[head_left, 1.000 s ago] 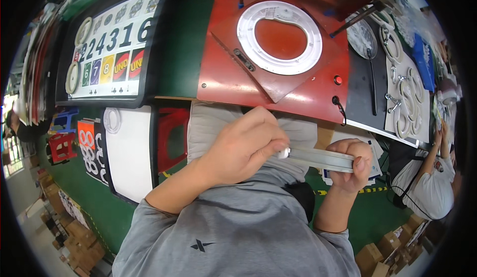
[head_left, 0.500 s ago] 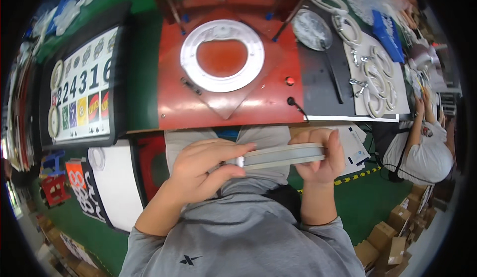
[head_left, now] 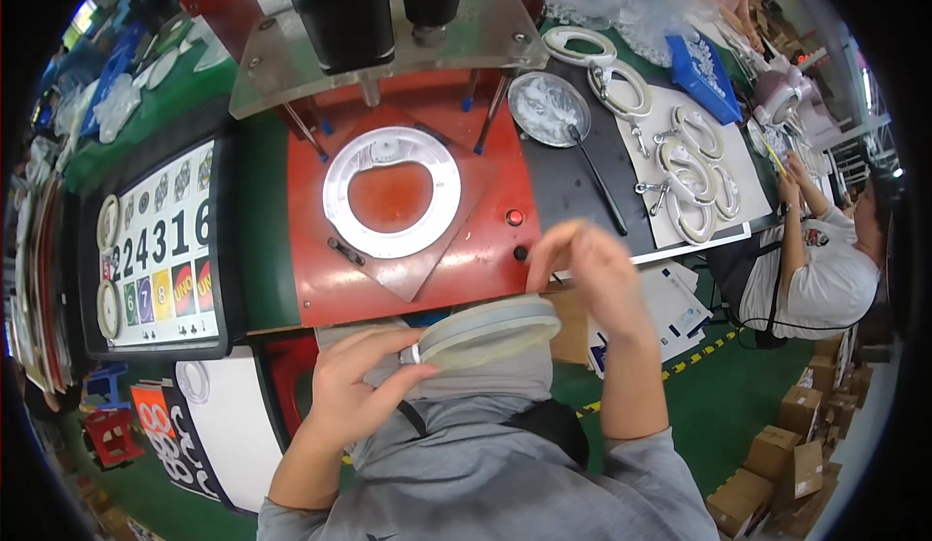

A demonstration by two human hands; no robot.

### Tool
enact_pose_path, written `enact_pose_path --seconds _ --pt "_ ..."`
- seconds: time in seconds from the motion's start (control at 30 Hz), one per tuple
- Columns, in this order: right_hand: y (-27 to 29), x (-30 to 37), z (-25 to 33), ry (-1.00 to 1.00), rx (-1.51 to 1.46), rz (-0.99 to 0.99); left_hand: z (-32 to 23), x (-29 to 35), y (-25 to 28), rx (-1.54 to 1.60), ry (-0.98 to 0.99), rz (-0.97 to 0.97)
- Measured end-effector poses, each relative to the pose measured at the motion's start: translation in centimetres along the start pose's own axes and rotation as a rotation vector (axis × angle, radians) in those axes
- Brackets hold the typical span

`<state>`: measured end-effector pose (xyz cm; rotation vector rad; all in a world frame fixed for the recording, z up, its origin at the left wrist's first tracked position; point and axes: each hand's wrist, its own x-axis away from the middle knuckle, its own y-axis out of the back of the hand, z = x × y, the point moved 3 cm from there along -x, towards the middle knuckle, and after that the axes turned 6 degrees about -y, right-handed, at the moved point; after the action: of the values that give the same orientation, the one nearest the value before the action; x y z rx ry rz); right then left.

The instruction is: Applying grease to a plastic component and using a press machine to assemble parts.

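One pale ring [head_left: 490,318] sits pinched in my left hand [head_left: 359,381] by the table's [head_left: 267,284] near edge; whether my blurred right hand [head_left: 594,274] grips anything, I cannot tell.

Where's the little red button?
In the head view, the red button sits just right of centre, near the right edge of the red work surface, right of the flat white ring and up and left of the right hand.
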<state>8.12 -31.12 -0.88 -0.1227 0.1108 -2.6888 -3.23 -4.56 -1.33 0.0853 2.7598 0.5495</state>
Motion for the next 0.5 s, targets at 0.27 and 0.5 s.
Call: enact_pose_path --seconds 0.27,0.5 --pt "10.7 -2.8 -3.5 0.082 1.333 -0.766 1.6 3.1 1.2 0.045 0.055 -0.128" --pt "10.6 -5.1 -1.8 0.197 0.948 -0.854 0.6 3.2 2.5 0.097 0.066 -0.205"
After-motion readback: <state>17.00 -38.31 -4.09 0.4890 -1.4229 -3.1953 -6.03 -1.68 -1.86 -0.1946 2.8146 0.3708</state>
